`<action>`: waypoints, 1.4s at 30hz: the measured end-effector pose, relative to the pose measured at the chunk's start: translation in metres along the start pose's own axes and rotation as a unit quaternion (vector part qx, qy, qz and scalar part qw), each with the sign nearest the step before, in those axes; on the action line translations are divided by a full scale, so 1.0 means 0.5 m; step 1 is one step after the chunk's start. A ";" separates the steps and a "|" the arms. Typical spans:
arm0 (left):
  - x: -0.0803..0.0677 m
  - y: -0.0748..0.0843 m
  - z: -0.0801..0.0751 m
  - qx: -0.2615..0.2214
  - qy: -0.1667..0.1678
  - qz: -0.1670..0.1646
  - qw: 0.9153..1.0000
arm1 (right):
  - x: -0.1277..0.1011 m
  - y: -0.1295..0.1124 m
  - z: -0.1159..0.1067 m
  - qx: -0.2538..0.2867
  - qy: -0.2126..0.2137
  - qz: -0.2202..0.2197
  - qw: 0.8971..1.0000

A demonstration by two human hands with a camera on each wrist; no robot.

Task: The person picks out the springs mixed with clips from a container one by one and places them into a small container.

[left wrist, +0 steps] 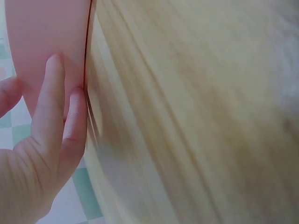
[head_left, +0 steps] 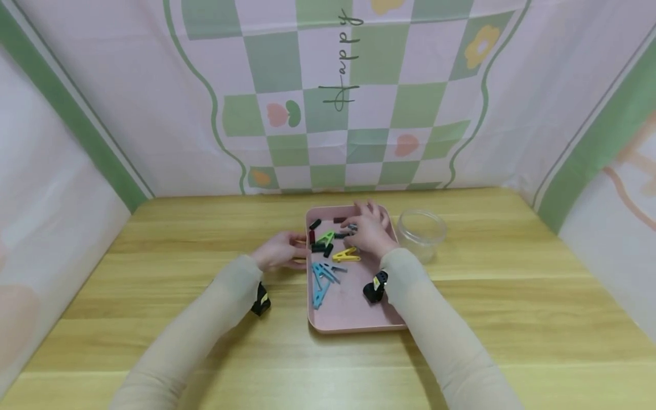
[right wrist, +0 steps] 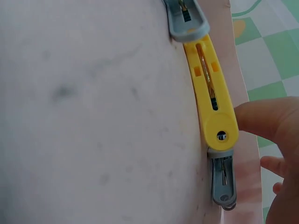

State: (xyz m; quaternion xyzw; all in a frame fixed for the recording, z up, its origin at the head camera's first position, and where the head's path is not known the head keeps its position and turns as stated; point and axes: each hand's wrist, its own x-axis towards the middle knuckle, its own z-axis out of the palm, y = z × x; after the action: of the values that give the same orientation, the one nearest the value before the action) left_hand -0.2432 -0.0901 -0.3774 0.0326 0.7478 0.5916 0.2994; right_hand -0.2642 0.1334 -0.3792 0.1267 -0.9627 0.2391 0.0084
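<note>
A pink tray (head_left: 353, 328) holds several plastic clothespins and small dark pieces. My right hand (head_left: 370, 232) reaches into its far right part, thumb and index finger pinching a grey clothespin (head_left: 351, 227). The yellow clothespin (right wrist: 215, 88) hides the fingertips in the right wrist view. In the head view, that yellow one lies just nearer than the hand. A green clothespin (head_left: 326, 237) and blue clothespins (head_left: 321, 291) lie to the left. My left hand (head_left: 279, 250) rests its fairly straight fingers (left wrist: 55, 79) against the outside of the tray's left wall.
A clear round jar (head_left: 421, 233) stands right of the tray, close to my right forearm. Dark cylindrical pieces (head_left: 318, 247) sit along the tray's left side. The wooden table (head_left: 205, 222) ends at a checkered cloth backdrop (head_left: 328, 154).
</note>
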 end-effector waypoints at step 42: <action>-0.008 0.000 0.015 0.008 0.041 -0.001 0.999 | -0.009 0.004 0.010 -0.035 0.004 0.009 0.999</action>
State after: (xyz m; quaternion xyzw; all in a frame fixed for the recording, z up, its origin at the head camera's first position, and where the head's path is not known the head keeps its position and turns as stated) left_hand -0.2362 -0.0854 -0.3766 0.0097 0.7643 0.5861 0.2688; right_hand -0.2603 0.1338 -0.3849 0.1173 -0.9715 0.2055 0.0142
